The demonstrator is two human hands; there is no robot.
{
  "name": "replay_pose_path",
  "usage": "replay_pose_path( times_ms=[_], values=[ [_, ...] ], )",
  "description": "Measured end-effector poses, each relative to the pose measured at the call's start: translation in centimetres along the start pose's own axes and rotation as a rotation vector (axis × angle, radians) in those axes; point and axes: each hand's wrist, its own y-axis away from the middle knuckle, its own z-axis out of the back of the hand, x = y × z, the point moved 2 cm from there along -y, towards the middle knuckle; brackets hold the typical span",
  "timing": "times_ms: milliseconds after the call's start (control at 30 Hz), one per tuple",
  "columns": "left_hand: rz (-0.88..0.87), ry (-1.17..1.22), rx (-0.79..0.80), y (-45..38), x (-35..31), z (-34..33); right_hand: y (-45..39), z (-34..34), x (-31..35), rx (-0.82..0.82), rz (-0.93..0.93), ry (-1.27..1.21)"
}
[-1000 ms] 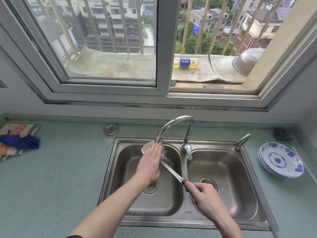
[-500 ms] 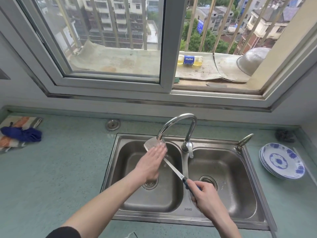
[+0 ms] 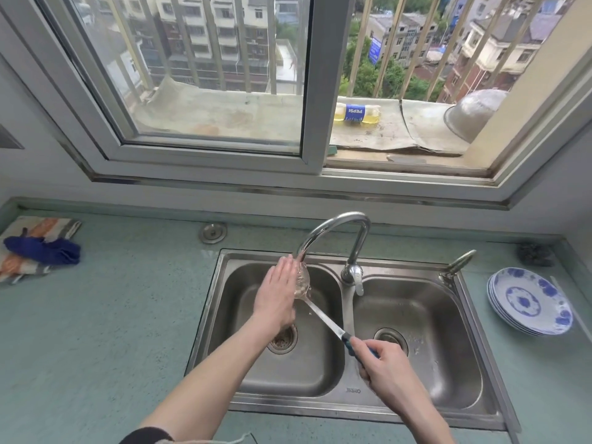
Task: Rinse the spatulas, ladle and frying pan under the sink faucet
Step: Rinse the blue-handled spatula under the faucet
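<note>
My right hand (image 3: 386,368) is clenched around the dark blue handle of the spatula (image 3: 320,317), over the divider of the double sink (image 3: 474,347). Its metal shaft slants up and left to the blade, which sits under the faucet (image 3: 339,232) spout in the running water, above the left basin. My left hand (image 3: 277,294) lies flat and open-fingered against the blade. Right of the sink on the counter (image 3: 112,315) sits a stack of blue-and-white plates (image 3: 530,302).

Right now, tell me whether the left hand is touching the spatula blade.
Touching. The head view shows the left hand flat against the spatula blade under the faucet stream, no gap visible.
</note>
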Motion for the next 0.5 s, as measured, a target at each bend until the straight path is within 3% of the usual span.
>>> replay_pose_path(
  times_ms=[167, 333, 500],
  values=[
    [-0.152, 0.006, 0.078, 1.1, -1.2, -1.0, -0.3, -0.2, 0.8, -0.012, -0.010, 0.013],
    [-0.072, -0.075, 0.058, 0.3, 1.6, -1.0, -0.3, 0.1, -0.1, 0.019, -0.051, -0.005],
    [-0.229, -0.073, 0.040, 1.0, 0.7, -1.0, -0.8, -0.2, 1.3, -0.030, -0.028, 0.065]
  ],
)
